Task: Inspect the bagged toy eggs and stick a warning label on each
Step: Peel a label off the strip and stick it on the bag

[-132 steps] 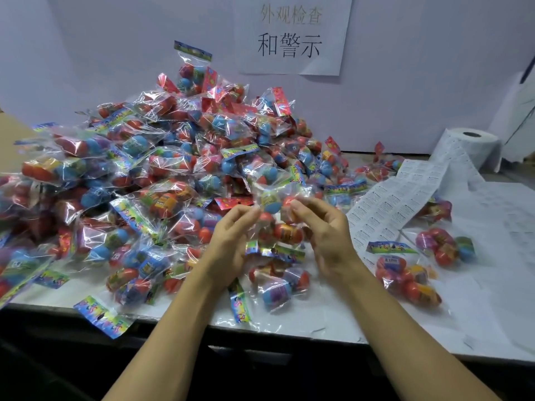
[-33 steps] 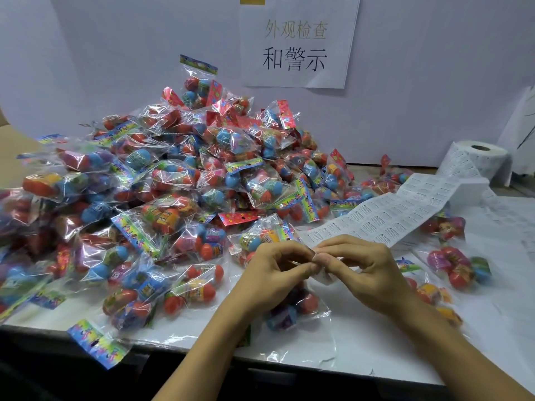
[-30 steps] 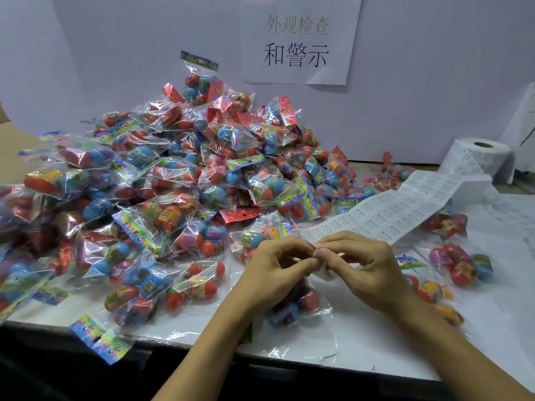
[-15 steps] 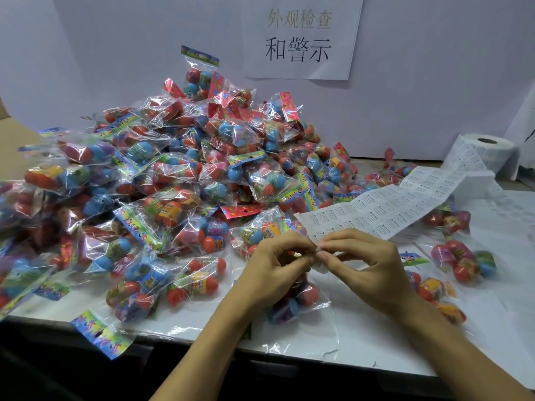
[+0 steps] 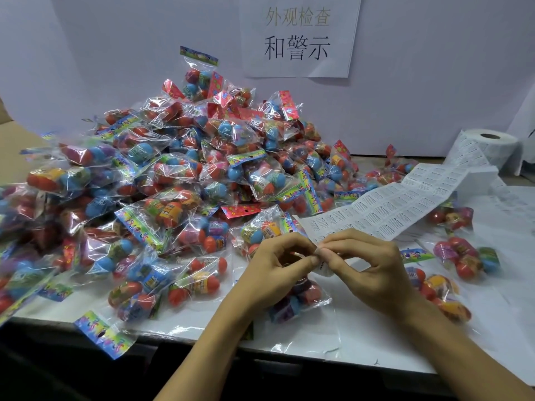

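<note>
Both hands meet fingertip to fingertip over the near edge of the white surface (image 5: 289, 340): the left hand (image 5: 278, 264) and the right hand (image 5: 367, 264) each close a narrow pinching grip on the free end of the label strip (image 5: 405, 204), which runs back to its roll (image 5: 489, 149) at the far right. One bag of toy eggs (image 5: 301, 299) lies directly beneath the hands, with the big pile of bags (image 5: 179, 175) to the left and a few separate bags (image 5: 463, 256) to the right.
</note>
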Demonstrator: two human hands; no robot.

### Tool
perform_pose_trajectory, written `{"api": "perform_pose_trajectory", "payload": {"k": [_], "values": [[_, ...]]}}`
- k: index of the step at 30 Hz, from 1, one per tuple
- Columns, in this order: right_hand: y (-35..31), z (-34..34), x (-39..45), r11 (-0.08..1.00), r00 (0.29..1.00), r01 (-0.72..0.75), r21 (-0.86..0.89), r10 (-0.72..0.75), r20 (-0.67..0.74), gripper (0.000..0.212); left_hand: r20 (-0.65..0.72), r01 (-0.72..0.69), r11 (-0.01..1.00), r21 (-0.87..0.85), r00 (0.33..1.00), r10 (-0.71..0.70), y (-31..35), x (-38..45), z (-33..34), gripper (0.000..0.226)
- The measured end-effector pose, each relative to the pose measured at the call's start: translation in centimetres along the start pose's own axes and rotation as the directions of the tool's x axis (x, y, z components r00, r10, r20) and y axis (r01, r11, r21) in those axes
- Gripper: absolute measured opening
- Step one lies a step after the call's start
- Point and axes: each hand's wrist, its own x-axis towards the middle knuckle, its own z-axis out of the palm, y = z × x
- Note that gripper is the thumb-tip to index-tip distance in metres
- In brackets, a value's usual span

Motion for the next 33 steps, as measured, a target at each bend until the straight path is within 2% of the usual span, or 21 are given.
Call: {"api": "perform_pose_trajectory", "payload": {"k": [7,10,14,20,26,30,33], "values": [[0.02,0.19,-0.10,0.999,1.000,0.008,-0.040,-0.009,-0.011,0.006,-0.039,0.009,0.998,-0.057,0.999,-0.012,0.04,-0.05,0.15,0.013],[0.02,0.21,-0.13,1.000,1.000,0.009,-0.029,-0.010,-0.027,0.014,-0.058,0.007,0.997,-0.077,0.998,-0.012,-0.07,-0.05,0.08,0.010],[0.17,0.19,-0.29,1.000,1.000,-0.007,-0.007,0.007,-0.011,0.020,-0.038,-0.010,0.999,-0.034,0.999,0.009,-0.18,-0.13,0.15,0.006],[0.35,0.08,-0.30,1.000,0.999,-0.006,0.009,0.006,-0.036,0.014,-0.030,-0.057,0.998,0.032,0.998,0.058,-0.41,0.06,0.17,0.018],[0.21,0.02,-0.31,0.998,0.999,0.035,-0.044,-0.036,-0.023,0.011,-0.042,-0.086,0.996,0.018,0.995,0.087,-0.30,-0.03,0.24,0.026],[0.12,0.03,-0.32,0.990,0.996,0.086,-0.115,-0.090,-0.027,0.009,-0.045,-0.082,0.995,0.051,0.995,0.084,-0.31,-0.05,0.35,0.018],[0.20,0.19,-0.35,0.976,0.992,0.120,-0.183,-0.127,-0.026,0.016,-0.054,-0.072,0.993,0.096,0.996,0.078,-0.49,-0.04,0.38,0.014]]}}
